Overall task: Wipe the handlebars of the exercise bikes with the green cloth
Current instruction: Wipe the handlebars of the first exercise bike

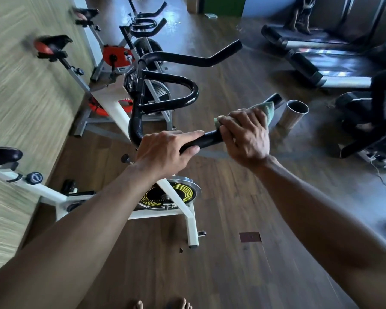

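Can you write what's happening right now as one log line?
left hand: grips handlebar | right hand: wraps green cloth around the bar | step: wiping nearest bike

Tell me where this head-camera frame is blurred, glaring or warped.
Head view: the hands, left and right, and the green cloth on the handlebar are fairly sharp; the wall at left is streaked with motion blur; window glare washes the far floor; wide-angle distortion tilts the room and stretches the forearms.
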